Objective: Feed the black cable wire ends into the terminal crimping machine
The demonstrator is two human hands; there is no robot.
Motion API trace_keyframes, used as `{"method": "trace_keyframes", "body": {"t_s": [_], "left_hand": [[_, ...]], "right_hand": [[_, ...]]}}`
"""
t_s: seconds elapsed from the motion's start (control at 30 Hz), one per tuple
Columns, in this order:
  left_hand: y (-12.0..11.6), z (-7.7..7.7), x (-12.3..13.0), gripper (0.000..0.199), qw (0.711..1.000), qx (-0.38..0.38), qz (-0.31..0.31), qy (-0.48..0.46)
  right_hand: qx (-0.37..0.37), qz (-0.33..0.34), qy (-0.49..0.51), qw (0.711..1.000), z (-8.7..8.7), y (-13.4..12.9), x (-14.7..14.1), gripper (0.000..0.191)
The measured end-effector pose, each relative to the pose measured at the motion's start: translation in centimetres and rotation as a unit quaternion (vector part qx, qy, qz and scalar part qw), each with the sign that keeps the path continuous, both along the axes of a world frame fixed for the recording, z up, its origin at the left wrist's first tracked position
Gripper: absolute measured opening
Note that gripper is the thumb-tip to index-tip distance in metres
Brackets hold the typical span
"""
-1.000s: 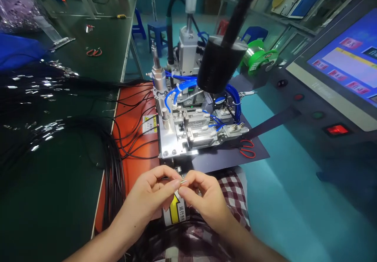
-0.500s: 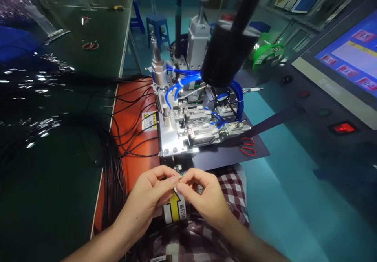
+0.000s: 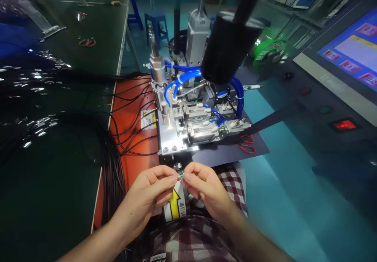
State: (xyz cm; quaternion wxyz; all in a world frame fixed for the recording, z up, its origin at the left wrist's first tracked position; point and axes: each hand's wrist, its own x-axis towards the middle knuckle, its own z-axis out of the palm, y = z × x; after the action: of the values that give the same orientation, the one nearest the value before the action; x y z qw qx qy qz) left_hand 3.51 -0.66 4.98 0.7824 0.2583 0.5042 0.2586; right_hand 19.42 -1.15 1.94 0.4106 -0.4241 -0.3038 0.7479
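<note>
Thin coloured wires, with red, green and white showing, span the small gap between my fingertips. My left hand pinches them between thumb and index finger. From the other side, my right hand is closed on their ends, its fingertips hiding what lies inside. Both hands are just in front of a metal machine with clamps and blue air tubes. Beneath them is a white label with a yellow arrow.
Black cables run in a bundle along the orange surface at left. Red-handled scissors lie on the dark plate at right. A black cylinder hangs over the machine. A control panel with a screen stands at right.
My right hand's fingertips have shifted slightly up and right, away from the left ones, so more of the coloured wires shows. The left hand keeps its pinch.
</note>
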Motion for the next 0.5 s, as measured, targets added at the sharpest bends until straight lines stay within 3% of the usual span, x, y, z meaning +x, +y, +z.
{"method": "trace_keyframes", "body": {"t_s": [0.23,0.5], "left_hand": [[0.0,0.2,-0.1,0.020,1.000,-0.007,-0.007,-0.006],[0.0,0.0,0.0,0.017,0.998,0.015,-0.058,0.001]], "right_hand": [[0.047,-0.021,-0.030,0.998,-0.3,-0.9,-0.5,0.026],[0.069,0.099,-0.029,0.992,0.1,0.3,0.7,0.025]]}}
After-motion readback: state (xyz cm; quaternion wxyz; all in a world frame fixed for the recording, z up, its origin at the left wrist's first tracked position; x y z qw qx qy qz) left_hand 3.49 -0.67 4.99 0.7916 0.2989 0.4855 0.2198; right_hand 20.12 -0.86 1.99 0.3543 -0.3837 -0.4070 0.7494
